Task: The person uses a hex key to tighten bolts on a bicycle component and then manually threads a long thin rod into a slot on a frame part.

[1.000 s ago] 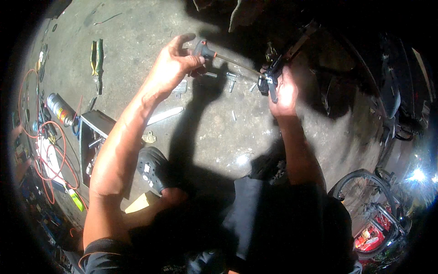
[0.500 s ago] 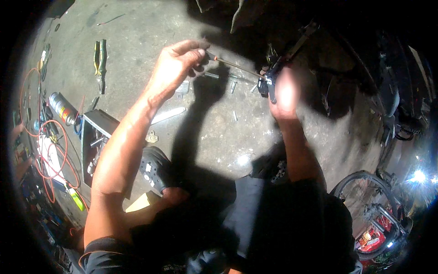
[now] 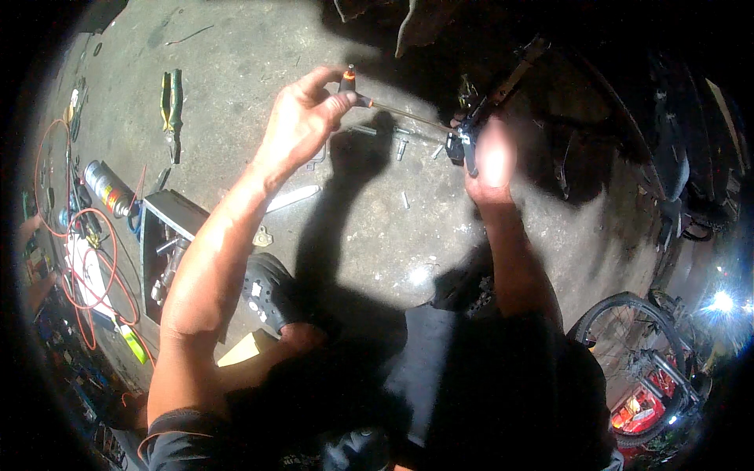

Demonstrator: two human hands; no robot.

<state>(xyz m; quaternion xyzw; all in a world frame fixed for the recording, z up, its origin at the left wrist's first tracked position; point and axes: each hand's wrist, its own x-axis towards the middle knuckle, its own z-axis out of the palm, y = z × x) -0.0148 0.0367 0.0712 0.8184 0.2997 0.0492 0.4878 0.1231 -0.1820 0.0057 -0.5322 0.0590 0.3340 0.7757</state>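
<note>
My left grip closed round T-handle driver, shaft reaching across to black part. My right grip clasps that part, apparently bracing it against turning. Small bolts lie on floor between grips, likely for easy reach.

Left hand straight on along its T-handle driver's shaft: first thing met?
The T-handle driver in the left hand would likely meet the black mechanism in the right hand first; contact now is unclear.
</note>
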